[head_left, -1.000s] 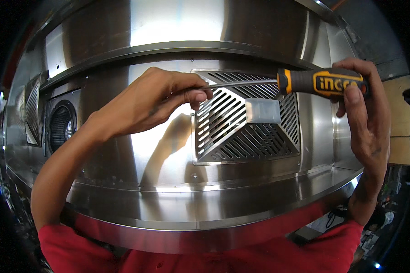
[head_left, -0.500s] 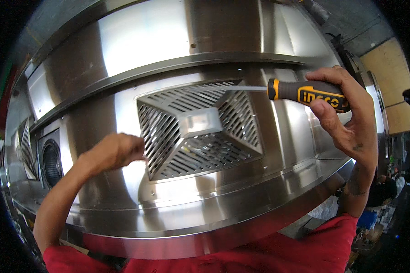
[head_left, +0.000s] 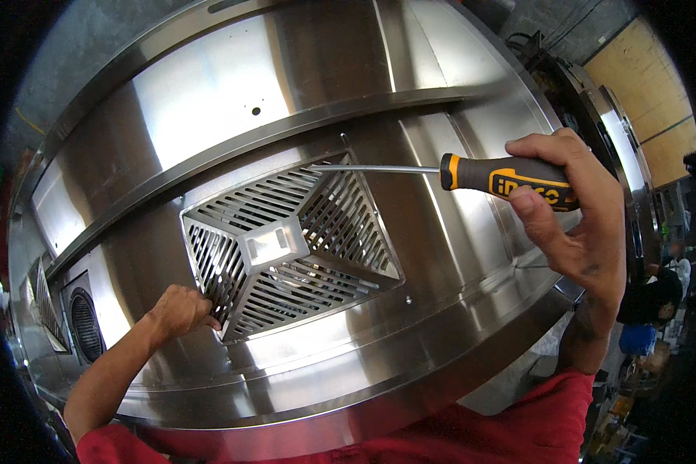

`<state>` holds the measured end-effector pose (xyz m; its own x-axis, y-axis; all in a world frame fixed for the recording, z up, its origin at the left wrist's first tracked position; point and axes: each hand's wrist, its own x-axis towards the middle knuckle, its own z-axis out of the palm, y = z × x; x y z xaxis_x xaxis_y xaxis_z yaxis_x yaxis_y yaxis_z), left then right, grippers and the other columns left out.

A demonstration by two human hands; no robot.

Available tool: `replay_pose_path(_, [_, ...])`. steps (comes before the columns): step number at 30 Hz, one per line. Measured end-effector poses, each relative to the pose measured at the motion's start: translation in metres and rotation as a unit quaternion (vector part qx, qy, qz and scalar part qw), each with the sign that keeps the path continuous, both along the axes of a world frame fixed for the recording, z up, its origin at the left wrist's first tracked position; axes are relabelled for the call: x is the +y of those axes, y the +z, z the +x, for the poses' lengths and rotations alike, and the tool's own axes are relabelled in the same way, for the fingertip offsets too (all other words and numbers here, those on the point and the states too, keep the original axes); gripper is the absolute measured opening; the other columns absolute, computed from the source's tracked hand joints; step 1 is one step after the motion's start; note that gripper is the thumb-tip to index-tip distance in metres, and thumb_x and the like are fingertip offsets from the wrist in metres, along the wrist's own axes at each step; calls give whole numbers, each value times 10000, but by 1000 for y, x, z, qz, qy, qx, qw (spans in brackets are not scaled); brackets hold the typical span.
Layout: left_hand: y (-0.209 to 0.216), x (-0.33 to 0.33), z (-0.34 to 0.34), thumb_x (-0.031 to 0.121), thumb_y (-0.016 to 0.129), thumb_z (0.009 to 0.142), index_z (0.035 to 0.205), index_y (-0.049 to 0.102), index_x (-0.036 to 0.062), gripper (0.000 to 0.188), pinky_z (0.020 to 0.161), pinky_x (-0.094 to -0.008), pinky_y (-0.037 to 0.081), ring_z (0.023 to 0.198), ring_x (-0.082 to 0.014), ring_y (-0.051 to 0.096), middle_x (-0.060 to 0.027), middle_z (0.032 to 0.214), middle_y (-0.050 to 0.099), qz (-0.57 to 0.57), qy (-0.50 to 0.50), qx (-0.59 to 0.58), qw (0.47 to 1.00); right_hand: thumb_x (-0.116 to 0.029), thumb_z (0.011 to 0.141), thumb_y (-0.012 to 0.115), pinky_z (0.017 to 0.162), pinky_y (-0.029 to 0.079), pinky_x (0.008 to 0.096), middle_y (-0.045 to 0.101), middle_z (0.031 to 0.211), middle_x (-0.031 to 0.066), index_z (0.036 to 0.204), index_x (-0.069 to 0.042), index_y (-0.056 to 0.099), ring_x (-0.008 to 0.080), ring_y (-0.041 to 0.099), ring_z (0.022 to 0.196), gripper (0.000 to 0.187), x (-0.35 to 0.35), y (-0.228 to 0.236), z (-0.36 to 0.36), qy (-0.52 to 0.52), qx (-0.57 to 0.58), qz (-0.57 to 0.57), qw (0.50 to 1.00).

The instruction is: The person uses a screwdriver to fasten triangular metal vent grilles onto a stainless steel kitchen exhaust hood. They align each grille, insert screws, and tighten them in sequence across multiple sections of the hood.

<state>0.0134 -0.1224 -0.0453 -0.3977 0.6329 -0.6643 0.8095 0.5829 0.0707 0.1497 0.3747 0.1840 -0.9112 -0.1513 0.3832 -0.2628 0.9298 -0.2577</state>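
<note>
A screwdriver [head_left: 472,175] with a black and yellow handle rests in my right hand [head_left: 588,209], which grips the handle between thumb and fingers. Its long shaft points left, and the tip appears over the far edge of a slotted, pyramid-shaped metal vent cover [head_left: 273,244]; whether it touches cannot be told. My left hand [head_left: 179,311] is closed at the cover's near left corner, fingertips at the edge. What they pinch there, if anything, is hidden. The cover lies on a brushed steel panel [head_left: 151,271], with small screws or studs around it.
To the left are a round dark opening [head_left: 83,325] and a second slotted cover [head_left: 46,305] tilted beside it. A raised steel ledge [head_left: 286,124] runs behind the cover, and a rounded steel rim [head_left: 309,402] lies close to my red-clothed body. Assorted items are heaped at far right.
The view has shifted and turned, so the cover appears farther left and tilted. My left hand has moved from the cover's left side to its near left corner. My right hand still holds the screwdriver.
</note>
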Motion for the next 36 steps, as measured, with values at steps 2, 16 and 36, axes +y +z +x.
replay_pose_path(2, [4,-2,-2,649,722,918,850,794,65,592,768,-532,602,846,-413,777,-201,830,772,5,2,2,1000,-357,1018,728,758,523,331,684,1022,151,1237,11,695,223,663,868,430,1,2,-3,13,4,10,1000])
replay_pose_path(16, [230,-117,65,340,738,1025,990,725,25,317,753,-466,553,862,-359,713,-164,929,717,249,260,274,892,-156,860,833,799,528,437,693,1017,193,1191,19,687,367,647,893,402,-155,72,-11,225,91,136,961])
replay_pose_path(36, [265,-544,439,196,678,1089,918,719,-20,278,724,-297,562,767,-126,691,-70,822,713,469,607,405,497,-311,1028,771,848,623,380,742,1022,114,1270,-80,646,217,758,939,357,-669,112,-41,364,217,10,906])
